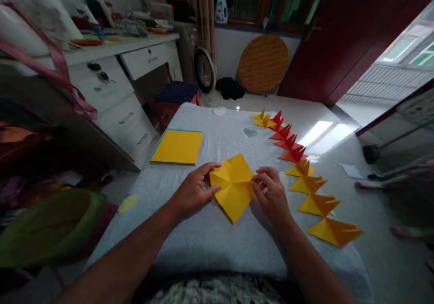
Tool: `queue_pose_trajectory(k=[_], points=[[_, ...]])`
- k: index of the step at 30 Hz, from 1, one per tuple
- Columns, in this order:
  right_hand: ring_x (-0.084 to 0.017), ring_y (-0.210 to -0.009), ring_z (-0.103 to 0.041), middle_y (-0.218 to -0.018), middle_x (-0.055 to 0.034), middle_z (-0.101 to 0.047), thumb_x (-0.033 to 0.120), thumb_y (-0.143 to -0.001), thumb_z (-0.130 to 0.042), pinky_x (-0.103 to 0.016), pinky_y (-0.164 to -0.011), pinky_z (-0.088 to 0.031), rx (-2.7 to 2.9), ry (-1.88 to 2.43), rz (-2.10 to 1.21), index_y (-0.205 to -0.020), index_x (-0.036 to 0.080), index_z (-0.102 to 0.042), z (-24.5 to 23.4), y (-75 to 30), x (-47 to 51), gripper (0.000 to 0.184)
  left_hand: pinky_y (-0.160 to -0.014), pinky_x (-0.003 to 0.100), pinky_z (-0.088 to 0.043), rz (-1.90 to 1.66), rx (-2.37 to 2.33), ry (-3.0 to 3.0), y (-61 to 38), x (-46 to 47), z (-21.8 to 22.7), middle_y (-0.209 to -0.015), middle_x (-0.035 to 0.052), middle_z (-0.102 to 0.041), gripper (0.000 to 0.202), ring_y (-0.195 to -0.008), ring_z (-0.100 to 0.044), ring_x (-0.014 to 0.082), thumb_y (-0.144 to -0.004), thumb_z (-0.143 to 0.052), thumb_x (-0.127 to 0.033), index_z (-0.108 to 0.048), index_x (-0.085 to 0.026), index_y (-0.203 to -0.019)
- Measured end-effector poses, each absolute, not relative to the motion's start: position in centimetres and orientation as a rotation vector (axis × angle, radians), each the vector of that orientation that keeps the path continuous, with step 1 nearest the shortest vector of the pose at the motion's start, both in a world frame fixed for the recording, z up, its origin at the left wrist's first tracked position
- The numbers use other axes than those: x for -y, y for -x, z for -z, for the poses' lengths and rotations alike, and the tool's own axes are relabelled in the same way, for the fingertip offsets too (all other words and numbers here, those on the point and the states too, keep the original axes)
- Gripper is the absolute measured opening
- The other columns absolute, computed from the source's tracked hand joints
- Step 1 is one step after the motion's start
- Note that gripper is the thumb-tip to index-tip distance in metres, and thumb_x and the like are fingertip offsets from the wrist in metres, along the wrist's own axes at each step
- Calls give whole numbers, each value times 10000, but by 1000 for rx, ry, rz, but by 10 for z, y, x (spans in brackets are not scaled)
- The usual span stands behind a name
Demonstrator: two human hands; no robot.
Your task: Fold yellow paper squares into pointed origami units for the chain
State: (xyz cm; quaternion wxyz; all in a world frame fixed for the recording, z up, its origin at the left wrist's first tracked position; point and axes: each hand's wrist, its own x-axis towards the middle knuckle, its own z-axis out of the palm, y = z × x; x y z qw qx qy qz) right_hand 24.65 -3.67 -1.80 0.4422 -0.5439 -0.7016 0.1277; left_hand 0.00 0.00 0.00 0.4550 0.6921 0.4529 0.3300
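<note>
A creased yellow paper square (233,184) lies on the grey cloth-covered table (210,236), turned like a diamond. My left hand (194,191) grips its left corner, thumb and fingers closed on the paper. My right hand (271,191) pinches its right corner. A row of folded paper pieces runs along the table's right side: yellow-orange ones (317,202) nearest, red ones (288,142) farther back, and yellow ones (262,119) at the far end.
A stack of yellow sheets (177,147) lies at the table's left. A white desk with drawers (129,87) stands to the left, a red stool (169,107) beside it. A green bag (50,225) sits at lower left. A round board (263,63) leans on the far wall.
</note>
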Motion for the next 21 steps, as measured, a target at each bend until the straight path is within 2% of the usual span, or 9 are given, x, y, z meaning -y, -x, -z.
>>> queue_pose_trajectory(k=[2,5,7,9,13,18,21], points=[[-145,-735,-596,-1021,-85,-622,178,-912,-557,-260,-637,-489,1763,1324,-331,-853,193,-611,18,-245,35,82,-866,305,-514,-772,-1070,-1684,-1,1,1,-1183,53,-634,750,-949,-643,178,-752,-714,-192,-428,-263,-1441],[-150,-685,-583,-852,-43,-643,195,-929,-538,-264,-631,-468,1787,1343,-306,-848,203,-599,18,-243,35,101,-745,264,-512,-754,-1025,-1653,-3,2,3,-1005,6,-645,952,-759,-619,125,-751,-709,-188,-210,-283,-1556],[-151,-639,-571,-738,-15,-627,220,-936,-538,-263,-609,-448,1793,1383,-281,-846,207,-605,16,-243,37,112,-731,254,-507,-769,-1005,-1632,-5,3,4,-938,-12,-642,1012,-724,-612,114,-759,-693,-175,-110,-280,-1580],[-140,-577,-560,-681,1,-622,242,-946,-529,-253,-567,-429,1787,1401,-302,-855,206,-610,15,-242,39,127,-755,262,-518,-764,-971,-1583,-6,4,4,-980,10,-671,1031,-778,-648,132,-773,-679,-166,-55,-280,-1586],[-130,-547,-592,-689,-2,-665,247,-952,-512,-238,-547,-442,1783,1378,-374,-877,203,-625,14,-240,40,143,-765,280,-541,-710,-948,-1555,-8,6,2,-1064,48,-716,1015,-858,-698,174,-787,-666,-165,-54,-282,-1588],[-159,-682,-683,-791,-30,-725,223,-910,-561,-263,-659,-532,1767,1295,-504,-891,210,-644,16,-236,39,86,-640,254,-511,-685,-1081,-1717,-11,8,2,-938,15,-716,927,-672,-662,146,-796,-649,-177,-168,-274,-1582],[-172,-745,-696,-850,-38,-728,190,-870,-581,-287,-703,-560,1754,1249,-594,-934,215,-642,17,-233,39,93,-626,248,-491,-695,-1123,-1780,-14,8,3,-923,5,-701,878,-656,-649,137,-819,-627,-190,-188,-264,-1575]])
